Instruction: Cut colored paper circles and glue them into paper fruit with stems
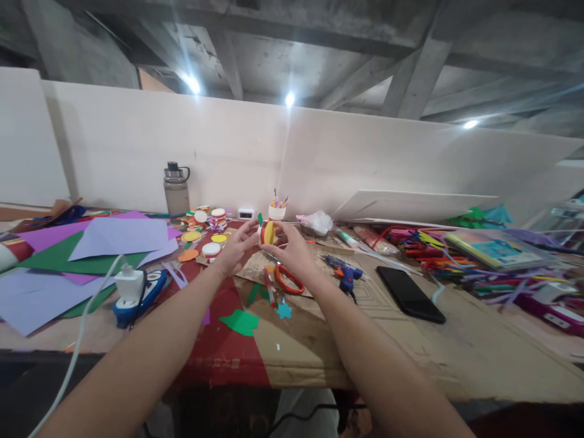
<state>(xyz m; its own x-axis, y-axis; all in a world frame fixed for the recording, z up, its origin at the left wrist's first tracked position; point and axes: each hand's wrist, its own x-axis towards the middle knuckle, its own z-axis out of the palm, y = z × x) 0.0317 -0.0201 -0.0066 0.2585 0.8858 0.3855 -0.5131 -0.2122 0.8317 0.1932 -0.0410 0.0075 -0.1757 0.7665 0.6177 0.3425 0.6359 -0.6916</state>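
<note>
Both my arms reach out over a cardboard-covered table (456, 359). My left hand (237, 249) and my right hand (292, 250) meet above the table's middle and together pinch a small paper craft (268, 232) made of folded yellow and red discs with a green tip. Fingers of both hands are closed round it. Just beneath my right wrist lie orange-handled scissors (288, 281). A blue glue gun (344, 274) rests to the right of that hand, and a black phone (409, 294) lies farther right.
Purple, lilac and green paper sheets (114, 240) cover the left side, with a white plug on a blue power strip (134, 289). Stacked paper discs (207, 228), a grey bottle (176, 191) and a pen cup (276, 210) stand behind. Coloured sticks (429, 246) and a book (497, 249) lie right.
</note>
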